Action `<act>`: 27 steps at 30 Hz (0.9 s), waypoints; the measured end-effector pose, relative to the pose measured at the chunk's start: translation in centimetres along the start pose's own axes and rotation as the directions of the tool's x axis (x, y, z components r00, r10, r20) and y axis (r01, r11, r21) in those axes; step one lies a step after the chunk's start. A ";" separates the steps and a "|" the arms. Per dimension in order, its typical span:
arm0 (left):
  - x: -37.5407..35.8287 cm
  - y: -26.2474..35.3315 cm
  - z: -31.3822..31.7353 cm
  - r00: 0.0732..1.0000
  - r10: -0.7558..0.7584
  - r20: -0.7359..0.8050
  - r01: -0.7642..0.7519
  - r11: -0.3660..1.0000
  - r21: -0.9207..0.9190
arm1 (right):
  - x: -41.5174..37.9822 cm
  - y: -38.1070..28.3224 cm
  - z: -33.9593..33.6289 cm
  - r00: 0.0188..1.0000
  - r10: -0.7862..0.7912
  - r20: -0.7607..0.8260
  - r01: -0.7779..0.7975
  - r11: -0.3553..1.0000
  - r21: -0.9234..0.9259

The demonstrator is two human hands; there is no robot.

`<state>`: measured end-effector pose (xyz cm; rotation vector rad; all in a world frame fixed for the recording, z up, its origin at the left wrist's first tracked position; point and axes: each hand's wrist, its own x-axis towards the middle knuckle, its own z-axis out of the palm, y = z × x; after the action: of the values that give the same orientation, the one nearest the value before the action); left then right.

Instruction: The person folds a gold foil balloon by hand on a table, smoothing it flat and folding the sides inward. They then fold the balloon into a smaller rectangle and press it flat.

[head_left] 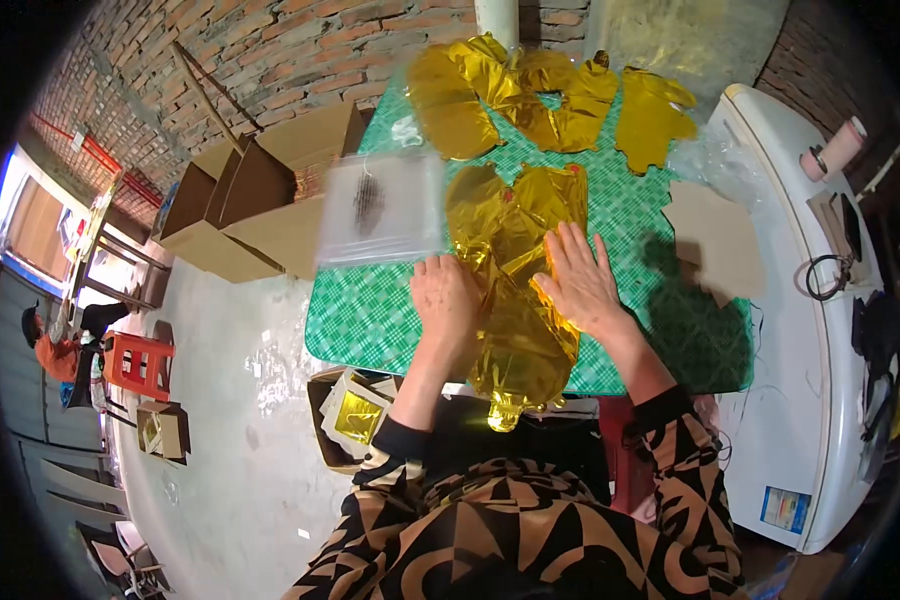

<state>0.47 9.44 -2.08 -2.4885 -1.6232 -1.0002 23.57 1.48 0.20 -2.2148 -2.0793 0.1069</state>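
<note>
A flat gold foil balloon (530,345), creased across its middle, lies on the green checked tablecloth (370,315). Its narrow tip hangs over the near table edge. My left hand (445,300) is at the balloon's left side, fingers curled down and closed at the foil's edge; the thumb is hidden. Flat on the right side of the foil rests my right hand (582,283), with its fingers stretched and spread. Beyond my hands, more gold foil balloons (455,105) lie across the far part of the table, one separate piece (653,120) at the right.
A stack of clear plastic bags (382,205) sits at the table's left edge. Brown cardboard (715,240) lies on the right, beside a white appliance (770,300). Large cartons (260,190) stand left; a small box (345,440) is below. Far left, a person (55,345) is near a red stool (138,360).
</note>
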 end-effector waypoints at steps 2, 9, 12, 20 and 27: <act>0.4 0.2 0.1 1.000 -0.010 0.000 0.009 0.998 -0.058 | 0.1 -0.2 -0.2 1.000 0.011 0.025 -0.011 1.000 -0.011; 2.4 -0.6 -1.8 0.968 0.013 0.250 0.134 0.815 -0.564 | 0.1 -0.1 -0.3 0.999 0.005 0.048 -0.004 1.000 -0.026; 2.8 -1.0 -1.4 0.866 -0.034 0.499 0.466 0.418 -0.780 | -0.1 -0.2 -0.6 0.998 0.002 0.056 -0.002 1.000 -0.009; 1.9 -1.6 -3.7 0.758 -0.128 0.639 0.639 -0.048 -0.768 | 0.0 -0.2 -0.3 0.999 0.001 0.037 0.000 1.000 -0.027; -1.3 -1.1 -7.7 0.667 -0.091 0.740 0.658 0.538 -0.527 | 0.0 0.1 0.4 0.999 -0.027 -0.022 0.027 0.999 -0.032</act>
<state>-4.68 6.27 3.01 -3.3944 -2.5239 -1.1307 23.59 1.45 -0.22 -2.1946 -2.1131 0.0474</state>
